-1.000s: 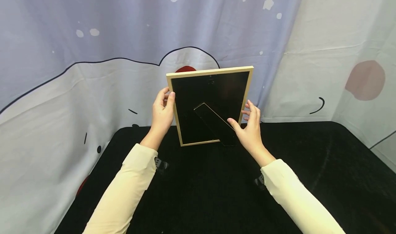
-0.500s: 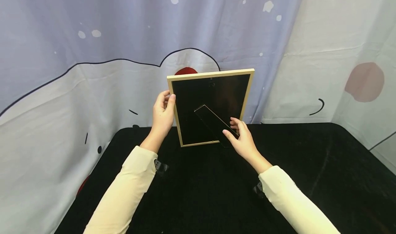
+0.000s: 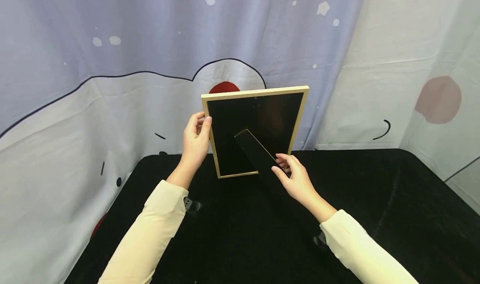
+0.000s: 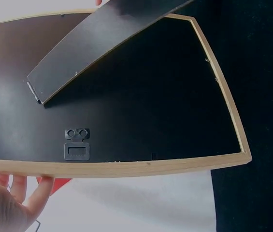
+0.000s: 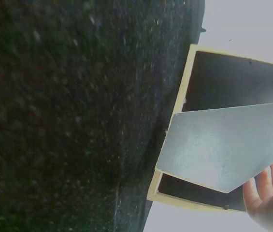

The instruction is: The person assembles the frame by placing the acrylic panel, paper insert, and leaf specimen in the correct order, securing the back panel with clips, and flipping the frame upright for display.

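A picture frame (image 3: pixel 275 117) with a pale wooden rim and black backing stands upright, its back towards me. My left hand (image 3: pixel 196 142) grips the frame's left side, thumb on the near face. From the middle of the backing a black easel stand (image 3: pixel 254 148) slants down to the right, its lower end swung out from the frame. My right hand (image 3: pixel 298 179) pinches the stand's right edge between thumb and fingers. In the left wrist view, a metal hanger (image 4: pixel 77 145) sits near the wooden rim. The stand's broad lower end (image 5: pixel 213 145) fills part of the right wrist view.
A black cloth-covered table (image 3: pixel 240 234) stretches under both arms. Behind it hangs a lilac and white curtain (image 3: pixel 150 33) with printed shapes, and a pale curtain (image 3: pixel 390 67) closes off the right side.
My right hand has left the frame's right edge and moved down and left onto the stand. The stand has swung farther out from the backing. The left hand keeps its hold.
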The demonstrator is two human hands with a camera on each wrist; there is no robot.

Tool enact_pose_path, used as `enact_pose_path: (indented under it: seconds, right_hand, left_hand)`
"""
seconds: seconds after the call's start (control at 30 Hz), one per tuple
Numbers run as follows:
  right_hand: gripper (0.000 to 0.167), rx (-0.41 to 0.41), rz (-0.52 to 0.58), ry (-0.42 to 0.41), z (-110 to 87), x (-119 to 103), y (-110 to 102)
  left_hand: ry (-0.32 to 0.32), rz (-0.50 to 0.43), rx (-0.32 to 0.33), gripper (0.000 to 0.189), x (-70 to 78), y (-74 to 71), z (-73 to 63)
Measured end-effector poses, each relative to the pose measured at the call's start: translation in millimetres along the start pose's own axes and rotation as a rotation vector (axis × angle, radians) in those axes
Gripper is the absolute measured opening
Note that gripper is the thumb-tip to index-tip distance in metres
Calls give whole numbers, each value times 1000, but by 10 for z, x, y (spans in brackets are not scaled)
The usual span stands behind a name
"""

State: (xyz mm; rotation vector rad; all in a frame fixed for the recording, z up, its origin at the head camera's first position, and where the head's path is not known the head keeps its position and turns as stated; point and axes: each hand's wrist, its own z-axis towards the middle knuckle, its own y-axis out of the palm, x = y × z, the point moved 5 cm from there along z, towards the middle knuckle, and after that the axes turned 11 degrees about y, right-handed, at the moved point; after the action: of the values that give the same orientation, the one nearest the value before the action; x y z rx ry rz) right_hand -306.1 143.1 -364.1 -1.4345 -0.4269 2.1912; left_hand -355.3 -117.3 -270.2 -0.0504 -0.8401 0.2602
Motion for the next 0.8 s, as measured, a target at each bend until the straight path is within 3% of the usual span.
enact_pose_path:
  seconds: [0.3, 0.8]
  right_hand:
    - [26, -8, 1, 6, -185, -74, -22]
    - [24, -63, 83, 48, -456, -236, -44]
  left_hand:
    - [53, -21, -10, 28, 37, -29, -74]
    - [184, -18, 5, 22, 109, -60, -270]
